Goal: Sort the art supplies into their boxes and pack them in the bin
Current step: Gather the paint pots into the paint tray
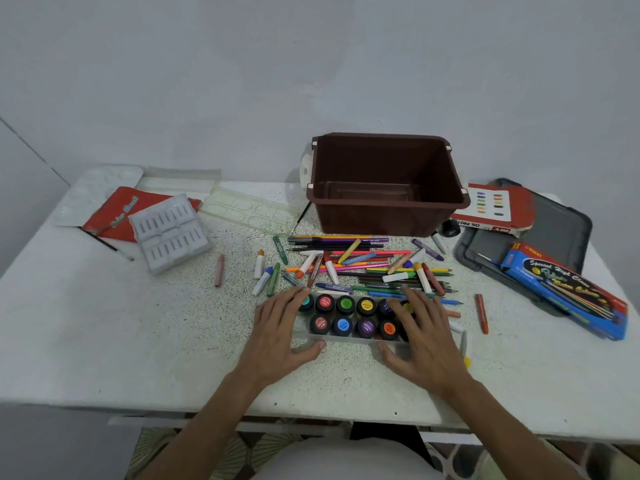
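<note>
Clear plastic tray [346, 338] of paint pots [366, 305] looks full. Left grip [277, 327] and right grip [424, 332] spread flat over its ends, not closed. Next: clasp ends, lift level into brown bin [381, 216].

Soft, even, cool-toned light filled the scene, flat enough that the pale wall [311, 64] showed almost no gradient. It seemed to fall from above: the left hand [277, 337] and right hand [426, 337] threw only faint, blurred-edged shadows on the speckled table [104, 341]. The bin [388, 216] was darkest inside, with a dull sheen across its floor. No harsh glare appeared anywhere. Wide-angle distortion bowed the table's left and right edges and curved its near edge. Detail was slightly soft throughout, more so toward the near corners. Lettering on the blue box [568, 289] at the right was only partly readable.
</note>
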Available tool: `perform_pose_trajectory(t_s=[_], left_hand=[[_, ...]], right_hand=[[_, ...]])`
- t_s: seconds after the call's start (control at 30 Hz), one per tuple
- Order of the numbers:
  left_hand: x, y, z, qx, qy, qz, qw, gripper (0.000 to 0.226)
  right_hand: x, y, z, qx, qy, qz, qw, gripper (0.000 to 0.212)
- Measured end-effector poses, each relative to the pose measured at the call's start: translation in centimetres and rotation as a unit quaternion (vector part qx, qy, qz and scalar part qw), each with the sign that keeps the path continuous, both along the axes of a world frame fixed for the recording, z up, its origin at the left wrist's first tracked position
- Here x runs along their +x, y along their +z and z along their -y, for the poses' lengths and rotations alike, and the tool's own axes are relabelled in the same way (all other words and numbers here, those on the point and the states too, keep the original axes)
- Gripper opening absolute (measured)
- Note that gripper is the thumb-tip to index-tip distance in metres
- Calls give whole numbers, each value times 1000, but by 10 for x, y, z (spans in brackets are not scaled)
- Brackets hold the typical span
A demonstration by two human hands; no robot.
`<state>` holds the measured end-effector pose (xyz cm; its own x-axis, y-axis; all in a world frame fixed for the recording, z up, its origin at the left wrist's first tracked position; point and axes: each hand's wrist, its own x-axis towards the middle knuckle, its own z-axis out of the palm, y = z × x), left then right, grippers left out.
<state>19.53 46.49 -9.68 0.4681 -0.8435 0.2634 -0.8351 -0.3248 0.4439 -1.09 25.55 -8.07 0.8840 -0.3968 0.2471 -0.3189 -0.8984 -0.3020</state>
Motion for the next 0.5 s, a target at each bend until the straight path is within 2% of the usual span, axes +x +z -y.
perform_pose_trajectory(t_s=[0.27,0.5], left_hand=[[-1,2,-1,10,4,3,1000,82],[2,-1,-2,-3,0,10,1000,78]], right_hand=[[74,49,20,-20,61,-7,998,64],[86,58,56,13,2,-32,999,59]])
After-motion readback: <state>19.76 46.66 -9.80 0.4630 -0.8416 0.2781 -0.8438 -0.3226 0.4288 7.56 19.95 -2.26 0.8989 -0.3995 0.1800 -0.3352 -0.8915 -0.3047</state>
